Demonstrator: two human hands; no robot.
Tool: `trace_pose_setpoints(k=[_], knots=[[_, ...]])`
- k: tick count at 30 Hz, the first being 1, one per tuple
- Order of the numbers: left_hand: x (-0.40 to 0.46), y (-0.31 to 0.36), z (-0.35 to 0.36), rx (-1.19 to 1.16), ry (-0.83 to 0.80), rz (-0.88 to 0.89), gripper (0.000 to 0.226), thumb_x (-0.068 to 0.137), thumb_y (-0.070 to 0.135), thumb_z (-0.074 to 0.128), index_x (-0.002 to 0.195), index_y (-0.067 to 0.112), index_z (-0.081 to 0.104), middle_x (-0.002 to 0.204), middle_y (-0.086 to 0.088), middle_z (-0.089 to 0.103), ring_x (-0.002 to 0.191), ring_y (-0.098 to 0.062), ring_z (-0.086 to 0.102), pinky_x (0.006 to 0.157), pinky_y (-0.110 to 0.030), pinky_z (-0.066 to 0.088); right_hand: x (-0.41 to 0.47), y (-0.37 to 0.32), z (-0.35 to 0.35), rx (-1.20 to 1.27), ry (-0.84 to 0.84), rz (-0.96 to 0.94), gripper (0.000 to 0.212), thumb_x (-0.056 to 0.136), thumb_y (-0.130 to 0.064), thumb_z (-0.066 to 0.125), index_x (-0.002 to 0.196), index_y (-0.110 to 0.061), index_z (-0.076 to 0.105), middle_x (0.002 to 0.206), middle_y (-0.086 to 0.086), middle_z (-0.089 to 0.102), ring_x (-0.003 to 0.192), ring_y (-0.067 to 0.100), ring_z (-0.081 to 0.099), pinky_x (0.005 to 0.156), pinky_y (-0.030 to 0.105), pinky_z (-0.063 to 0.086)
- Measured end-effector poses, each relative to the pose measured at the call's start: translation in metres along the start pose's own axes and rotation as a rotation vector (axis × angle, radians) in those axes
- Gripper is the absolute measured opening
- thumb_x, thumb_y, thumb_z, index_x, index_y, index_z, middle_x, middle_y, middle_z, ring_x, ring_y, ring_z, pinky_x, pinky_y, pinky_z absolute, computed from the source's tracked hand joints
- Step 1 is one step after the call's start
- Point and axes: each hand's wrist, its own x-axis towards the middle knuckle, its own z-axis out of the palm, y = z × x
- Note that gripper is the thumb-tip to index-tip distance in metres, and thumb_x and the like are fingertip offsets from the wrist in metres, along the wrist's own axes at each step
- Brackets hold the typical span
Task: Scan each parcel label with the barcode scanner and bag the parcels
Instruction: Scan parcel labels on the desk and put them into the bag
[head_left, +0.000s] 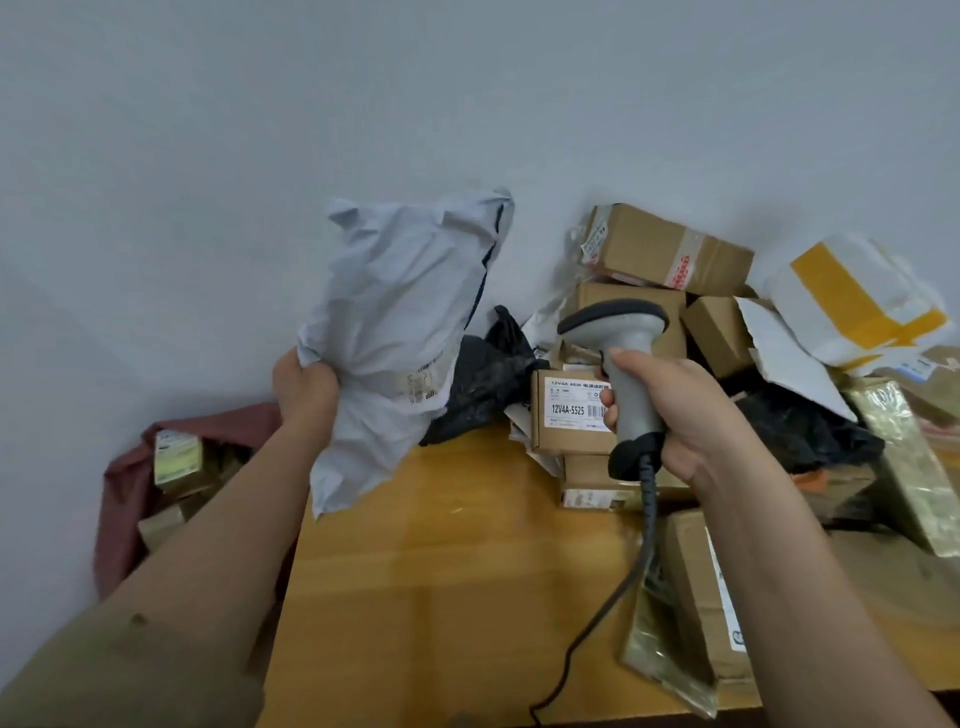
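One blurred, unreadable label (422, 385) on the left-hand-held grey mailer (400, 322).

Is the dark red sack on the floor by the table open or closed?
Open: the dark red sack gapes at its top, and boxed parcels show inside its mouth.

Left hand (304, 387): grips grey poly mailer (402, 332) at its left edge, held up, centre frame.
Right hand (675, 410): wrapped round barcode scanner (626, 364) handle, head facing left.
Red sack (124, 499): lower left, boxes inside.
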Motion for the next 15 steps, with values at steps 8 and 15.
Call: trace_pose_setpoints(k=[8, 15], knots=[[0.009, -0.056, -0.035, 0.006, 0.087, -0.574, 0.041, 0.103, 0.013, 0.033, 0.137, -0.008, 0.045, 0.141, -0.022, 0.048, 0.128, -0.034, 0.048, 0.091, -0.036, 0.041, 0.01, 0.022, 0.021, -0.066, -0.087, 0.079, 0.016, 0.095, -0.016, 0.063, 0.1, -0.001, 0.061, 0.074, 0.01, 0.06, 0.052, 0.012, 0.056, 0.045, 0.024, 0.049], [-0.05, -0.136, -0.027, 0.353, 0.002, -0.733, 0.069, 0.091, 0.024, 0.058, 0.149, 0.008, 0.025, 0.15, -0.019, 0.03, 0.131, -0.041, 0.038, 0.101, -0.048, 0.038, 0.022, 0.056, 0.032, -0.152, -0.109, 0.174, 0.017, 0.094, -0.016, 0.064, 0.099, 0.0, 0.061, 0.07, 0.01, 0.059, 0.052, 0.015, 0.053, 0.046, 0.026, 0.047]])
